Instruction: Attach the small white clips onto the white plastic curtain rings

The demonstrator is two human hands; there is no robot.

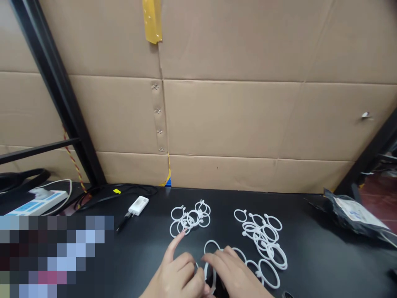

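nearest the camera, the left hand (pixel 176 275) and right hand (pixel 231 275) meet over a white plastic ring (pixel 207 271) held upright between them just above the black worktop (pixel 310 256). the fingers (pixel 217 263) of both hands are pinched on its thin rim; the left forefinger sticks out free, pointing toward the left ring pile (pixel 190 217). the ring looks light, thin and springy, probably apt to flex or snap if squeezed across, so the rim near its small knob seems the safest hold. just right of the held ring lies the right ring pile (pixel 263 240), tangled. far left of it sit a white adapter (pixel 138 205) and a power strip (pixel 37 200); beyond stands the cardboard wall (pixel 235 120).
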